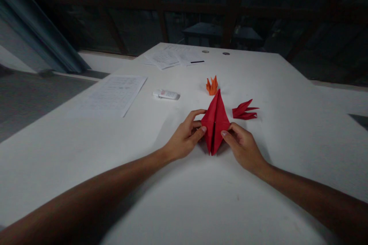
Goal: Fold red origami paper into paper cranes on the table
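Observation:
A red folded paper (215,116), shaped like a long diamond with a slit down its lower middle, is held up between both hands over the white table. My left hand (186,136) pinches its left corner, thumb in front and fingers behind. On the opposite corner my right hand (243,143) has the same kind of grip, its other fingers partly hidden. Just beyond the paper stands a small orange origami figure (212,86) with pointed tips. A smaller red origami figure (244,111) lies to the right, its points facing right.
The white table (184,206) stretches away toward dark windows. A white oblong object with printed text (166,94) lies left of the origami. Printed sheets (115,93) rest at the left, with more papers (169,56) and a black pen-like stick (197,61) farther back.

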Demonstrator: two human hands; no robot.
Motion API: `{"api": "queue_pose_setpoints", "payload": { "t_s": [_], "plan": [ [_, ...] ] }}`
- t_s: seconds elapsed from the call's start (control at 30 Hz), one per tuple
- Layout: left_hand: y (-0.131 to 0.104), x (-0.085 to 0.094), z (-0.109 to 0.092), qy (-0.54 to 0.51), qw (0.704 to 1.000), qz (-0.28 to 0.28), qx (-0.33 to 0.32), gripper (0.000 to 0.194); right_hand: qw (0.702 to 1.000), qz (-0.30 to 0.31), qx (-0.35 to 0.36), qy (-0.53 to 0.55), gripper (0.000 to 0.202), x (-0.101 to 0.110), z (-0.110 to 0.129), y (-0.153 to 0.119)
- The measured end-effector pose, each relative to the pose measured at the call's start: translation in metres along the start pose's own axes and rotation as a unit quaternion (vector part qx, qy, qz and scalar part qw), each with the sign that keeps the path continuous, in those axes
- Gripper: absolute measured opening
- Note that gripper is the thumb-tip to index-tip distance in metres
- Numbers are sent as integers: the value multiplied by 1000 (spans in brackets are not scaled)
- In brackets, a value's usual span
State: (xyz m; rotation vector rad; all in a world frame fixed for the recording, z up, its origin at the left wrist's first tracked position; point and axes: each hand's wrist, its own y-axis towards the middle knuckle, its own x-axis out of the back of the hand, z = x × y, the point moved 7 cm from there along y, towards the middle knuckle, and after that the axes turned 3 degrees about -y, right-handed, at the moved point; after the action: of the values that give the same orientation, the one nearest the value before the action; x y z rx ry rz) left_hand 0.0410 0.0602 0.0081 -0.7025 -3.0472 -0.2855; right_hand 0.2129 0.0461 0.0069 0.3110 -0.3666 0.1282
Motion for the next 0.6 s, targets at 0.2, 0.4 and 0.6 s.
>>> {"api": "queue_pose_setpoints", "payload": {
  "t_s": [0.2,0.4,0.6],
  "plan": [
    [-2,-3,-9,95,994,34,-31,66,994,-75,35,70,52,8,1,-4],
    [-3,-4,-22,224,966,22,-130,58,990,-27,127,-46,29,4,19,-11],
    [-2,-4,-21,183,980,-3,-83,55,985,-8,147,-86,29,3,25,-12]
  ]
}}
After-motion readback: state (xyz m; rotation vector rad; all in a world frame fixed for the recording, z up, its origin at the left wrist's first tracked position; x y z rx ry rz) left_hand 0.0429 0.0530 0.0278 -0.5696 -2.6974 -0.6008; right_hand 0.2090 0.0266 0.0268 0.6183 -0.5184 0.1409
